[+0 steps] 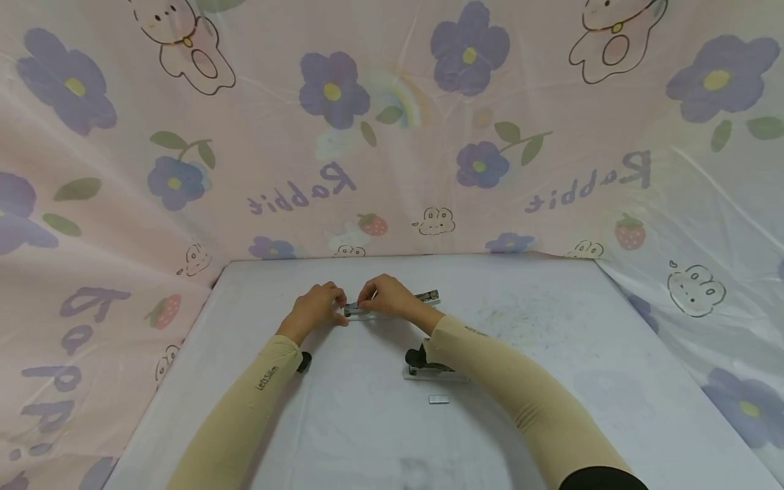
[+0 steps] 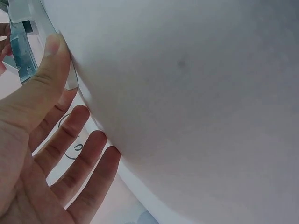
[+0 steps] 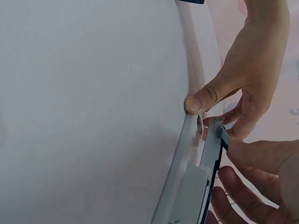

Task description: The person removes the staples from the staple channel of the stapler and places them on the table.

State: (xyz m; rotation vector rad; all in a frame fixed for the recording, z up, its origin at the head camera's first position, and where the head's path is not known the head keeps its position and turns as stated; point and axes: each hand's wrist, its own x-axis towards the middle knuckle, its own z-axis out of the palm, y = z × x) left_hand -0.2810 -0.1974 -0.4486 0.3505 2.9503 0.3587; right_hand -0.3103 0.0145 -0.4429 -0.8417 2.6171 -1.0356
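An opened stapler (image 1: 428, 297) lies toward the far side of the white table, its silver magazine exposed. At its left end, my left hand (image 1: 317, 304) grips the base (image 3: 176, 179); the thumb is on the near side, with the other fingers spread behind. My right hand (image 1: 384, 297) is over the magazine (image 3: 212, 144). Between its thumb and fingers it pinches a small silver staple strip (image 3: 225, 136), held at the magazine's end. The right hand covers the middle of the stapler in the head view.
A second stapler with a black top (image 1: 422, 364) stands under the right forearm, partly hidden. Nearer lies another staple strip (image 1: 438, 399). A black object (image 1: 304, 362) shows beside the left sleeve, mostly covered. Patterned cloth (image 1: 392, 136) hangs behind the table (image 1: 343, 422).
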